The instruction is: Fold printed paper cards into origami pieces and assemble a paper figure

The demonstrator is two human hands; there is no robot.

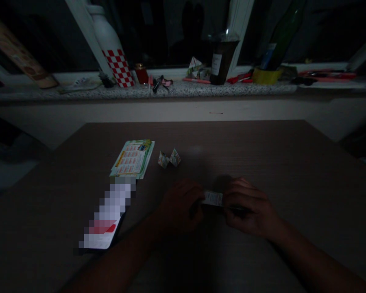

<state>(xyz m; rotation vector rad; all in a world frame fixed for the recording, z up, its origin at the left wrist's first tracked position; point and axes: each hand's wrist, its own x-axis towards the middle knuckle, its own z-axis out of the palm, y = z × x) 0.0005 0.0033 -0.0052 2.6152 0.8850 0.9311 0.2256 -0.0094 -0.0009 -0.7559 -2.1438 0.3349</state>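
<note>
In the head view, a narrow folded piece of printed paper spans the gap between my two hands, just above or on the table. My left hand is closed on its left end, with the fingers curled. At the right end my right hand pinches the same paper between thumb and fingers. The light is dim, and both ends of the paper are hidden by the fingers. Beyond my left hand stands a small folded paper figure with two pointed parts.
A stack of printed sheets lies at the left, with a lit phone nearer me, its screen blurred. Along the stone window sill stand a white bottle with red checks, a dark cup and yellow tape.
</note>
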